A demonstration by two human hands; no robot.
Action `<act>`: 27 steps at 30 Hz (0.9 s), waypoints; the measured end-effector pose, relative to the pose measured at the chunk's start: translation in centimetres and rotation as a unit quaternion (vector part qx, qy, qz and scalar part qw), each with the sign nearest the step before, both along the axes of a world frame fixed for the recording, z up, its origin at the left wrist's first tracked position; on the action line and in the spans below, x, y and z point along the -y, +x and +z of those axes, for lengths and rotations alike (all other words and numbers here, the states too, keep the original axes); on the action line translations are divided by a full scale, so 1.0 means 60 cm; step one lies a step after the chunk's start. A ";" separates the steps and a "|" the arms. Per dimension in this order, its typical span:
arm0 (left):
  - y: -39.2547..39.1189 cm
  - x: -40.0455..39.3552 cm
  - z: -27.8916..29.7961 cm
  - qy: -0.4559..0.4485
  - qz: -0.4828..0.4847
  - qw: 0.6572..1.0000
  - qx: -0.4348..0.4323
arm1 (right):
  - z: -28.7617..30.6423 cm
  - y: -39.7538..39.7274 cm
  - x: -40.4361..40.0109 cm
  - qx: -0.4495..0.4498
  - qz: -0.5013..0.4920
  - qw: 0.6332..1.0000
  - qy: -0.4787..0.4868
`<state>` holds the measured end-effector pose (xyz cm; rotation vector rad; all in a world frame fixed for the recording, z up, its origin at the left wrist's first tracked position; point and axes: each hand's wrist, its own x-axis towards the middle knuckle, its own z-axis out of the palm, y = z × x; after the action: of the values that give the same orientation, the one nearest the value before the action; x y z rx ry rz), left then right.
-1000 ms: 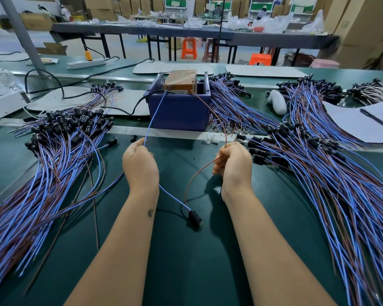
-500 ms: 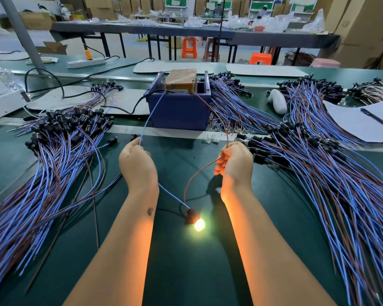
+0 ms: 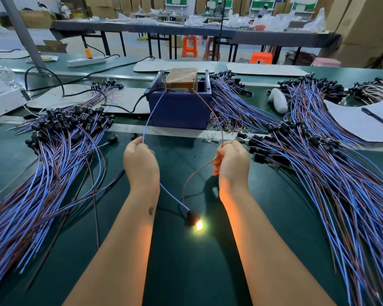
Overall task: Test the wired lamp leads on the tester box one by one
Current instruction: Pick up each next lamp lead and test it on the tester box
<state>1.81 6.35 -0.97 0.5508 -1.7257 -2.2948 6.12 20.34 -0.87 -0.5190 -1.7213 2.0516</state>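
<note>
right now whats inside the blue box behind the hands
A brown taped block sits inside the blue box, rising above its rim. A blue wire and a brown wire run from the box top toward the hands. The box walls hide everything lower down.

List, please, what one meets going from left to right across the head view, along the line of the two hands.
Left pile of wired lamp leads → left hand holding the blue wire → right hand holding the brown wire → right pile of wired lamp leads.
</note>
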 end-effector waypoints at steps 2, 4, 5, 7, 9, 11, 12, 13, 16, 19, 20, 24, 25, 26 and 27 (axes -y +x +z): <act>0.003 -0.003 -0.002 -0.062 -0.040 0.997 -0.009 | -0.006 0.000 0.008 0.002 0.036 0.996 0.082; 0.009 -0.006 -0.004 -0.128 -0.094 0.987 -0.032 | -0.012 0.001 0.016 -0.007 0.079 0.985 0.150; 0.011 -0.007 -0.004 -0.147 -0.121 0.981 -0.045 | -0.014 0.002 0.019 -0.013 0.095 0.981 0.170; 0.016 -0.010 -0.003 -0.155 -0.163 0.972 -0.067 | -0.015 0.002 0.023 -0.024 0.113 0.974 0.195; 0.021 -0.015 -0.001 -0.149 -0.195 0.965 -0.088 | -0.016 0.002 0.026 -0.031 0.127 0.967 0.219; 0.030 -0.019 0.002 -0.132 -0.221 0.961 -0.101 | -0.019 0.001 0.027 -0.037 0.143 0.958 0.245; 0.032 -0.020 0.004 -0.117 -0.230 0.961 -0.103 | -0.021 0.001 0.029 -0.039 0.152 0.953 0.258; 0.035 -0.020 0.006 -0.104 -0.236 0.961 -0.102 | -0.023 0.000 0.030 -0.043 0.159 0.948 0.273; 0.037 -0.019 0.010 -0.079 -0.240 0.963 -0.093 | -0.027 -0.004 0.029 -0.055 0.165 0.933 0.314; 0.040 -0.018 0.015 -0.029 -0.255 0.963 -0.084 | -0.028 -0.006 0.027 -0.060 0.177 0.930 0.316; 0.040 -0.018 0.015 -0.026 -0.256 0.963 -0.084 | -0.027 -0.005 0.027 -0.060 0.183 0.930 0.312; 0.027 -0.015 0.012 -0.012 -0.220 0.973 -0.075 | -0.022 -0.004 0.024 -0.043 0.219 0.949 0.222; 0.023 -0.014 0.012 0.022 -0.211 0.975 -0.072 | -0.021 -0.004 0.022 -0.038 0.227 0.947 0.222; 0.021 -0.013 0.013 0.059 -0.205 0.974 -0.074 | -0.022 -0.004 0.020 -0.034 0.236 0.941 0.238; 0.020 -0.011 0.014 0.092 -0.202 0.972 -0.079 | -0.023 -0.003 0.019 -0.035 0.247 0.933 0.258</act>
<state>2.98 6.99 -0.14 0.0363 -1.6827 -2.7071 5.94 19.17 -2.24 0.1714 -2.4091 1.7515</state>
